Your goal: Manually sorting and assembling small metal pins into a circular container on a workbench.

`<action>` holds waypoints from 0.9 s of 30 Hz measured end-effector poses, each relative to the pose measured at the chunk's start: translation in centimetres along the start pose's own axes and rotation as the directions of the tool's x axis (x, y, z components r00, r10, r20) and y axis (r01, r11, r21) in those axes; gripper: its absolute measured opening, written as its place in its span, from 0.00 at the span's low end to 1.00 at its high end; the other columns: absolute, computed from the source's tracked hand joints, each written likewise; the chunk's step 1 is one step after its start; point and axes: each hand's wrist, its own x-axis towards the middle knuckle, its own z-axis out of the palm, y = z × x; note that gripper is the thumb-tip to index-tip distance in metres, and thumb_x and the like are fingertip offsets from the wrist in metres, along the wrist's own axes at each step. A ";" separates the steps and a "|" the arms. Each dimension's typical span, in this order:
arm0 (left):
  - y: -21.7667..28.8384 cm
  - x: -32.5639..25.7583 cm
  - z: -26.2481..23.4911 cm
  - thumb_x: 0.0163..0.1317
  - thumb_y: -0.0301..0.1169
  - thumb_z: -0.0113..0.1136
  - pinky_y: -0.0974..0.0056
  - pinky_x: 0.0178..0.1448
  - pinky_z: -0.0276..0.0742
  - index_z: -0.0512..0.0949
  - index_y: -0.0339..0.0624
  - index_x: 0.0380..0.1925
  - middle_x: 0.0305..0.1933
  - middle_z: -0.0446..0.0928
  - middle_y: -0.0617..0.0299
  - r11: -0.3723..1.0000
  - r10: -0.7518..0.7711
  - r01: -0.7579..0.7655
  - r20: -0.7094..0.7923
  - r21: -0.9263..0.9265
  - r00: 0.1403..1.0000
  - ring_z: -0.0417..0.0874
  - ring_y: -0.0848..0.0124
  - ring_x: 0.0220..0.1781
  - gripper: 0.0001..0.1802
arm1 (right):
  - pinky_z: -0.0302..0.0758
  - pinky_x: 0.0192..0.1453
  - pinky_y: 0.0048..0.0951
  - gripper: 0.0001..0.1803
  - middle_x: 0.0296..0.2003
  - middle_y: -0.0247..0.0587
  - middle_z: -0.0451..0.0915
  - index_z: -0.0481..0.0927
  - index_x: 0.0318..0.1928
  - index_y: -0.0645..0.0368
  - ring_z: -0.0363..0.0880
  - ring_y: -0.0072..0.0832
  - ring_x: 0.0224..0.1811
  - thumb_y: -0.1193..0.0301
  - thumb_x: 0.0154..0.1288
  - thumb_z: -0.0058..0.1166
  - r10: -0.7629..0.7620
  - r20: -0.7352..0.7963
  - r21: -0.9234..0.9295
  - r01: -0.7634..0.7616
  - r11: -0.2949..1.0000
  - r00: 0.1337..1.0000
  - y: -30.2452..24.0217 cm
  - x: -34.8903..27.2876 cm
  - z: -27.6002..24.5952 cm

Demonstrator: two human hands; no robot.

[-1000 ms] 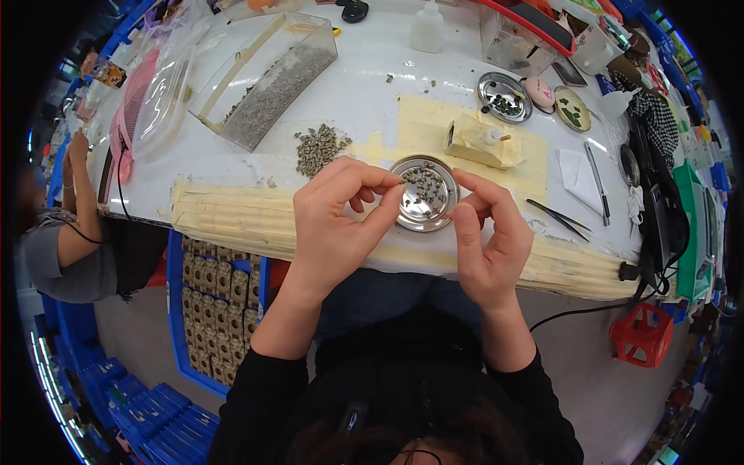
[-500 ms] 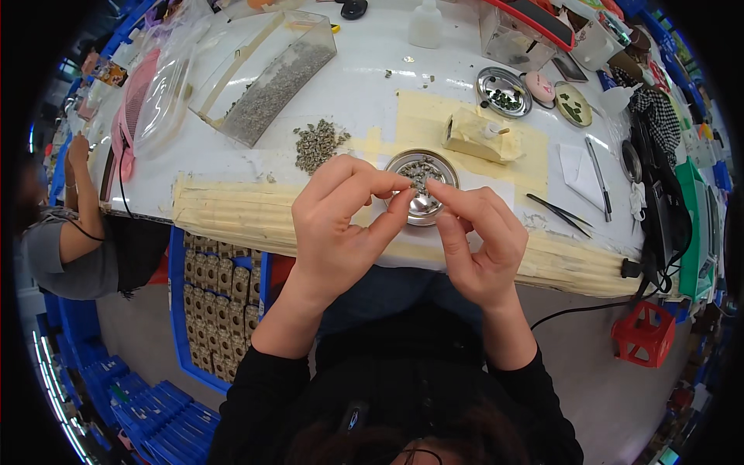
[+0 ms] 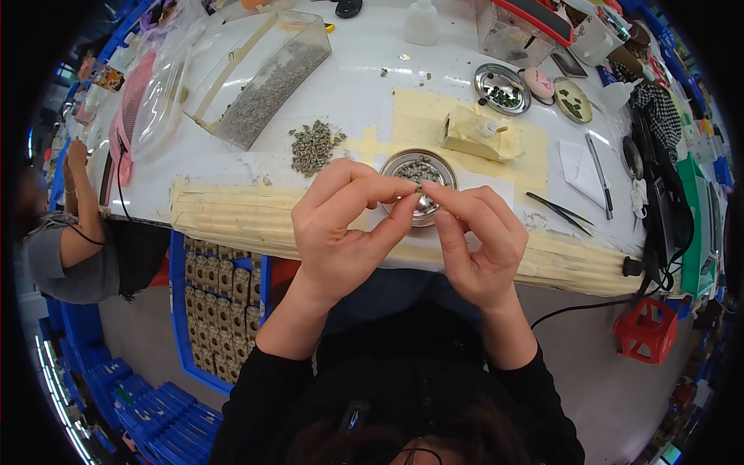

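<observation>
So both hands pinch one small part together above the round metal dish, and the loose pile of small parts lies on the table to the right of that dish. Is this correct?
Not quite. In the head view the loose pile of small parts lies to the left of the round metal dish, not the right. The rest holds: the left hand and right hand pinch one small part together above the dish.

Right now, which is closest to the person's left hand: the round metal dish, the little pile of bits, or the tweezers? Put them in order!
From the left hand:
1. Round metal dish, just behind the fingertips.
2. Pile of small bits, farther back on the table.
3. Tweezers, far off to the right.
</observation>
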 end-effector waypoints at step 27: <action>-1.1 -0.3 -0.4 0.50 0.19 0.71 0.72 0.34 0.64 0.86 0.39 0.33 0.30 0.75 0.65 0.974 -0.226 0.227 0.112 0.005 0.968 0.71 0.78 0.31 0.09 | 0.67 0.33 0.15 0.14 0.28 0.29 0.78 0.81 0.53 0.67 0.71 0.13 0.29 0.76 0.70 0.56 0.285 0.087 0.360 -0.297 0.884 0.955 0.7 -0.8 -0.7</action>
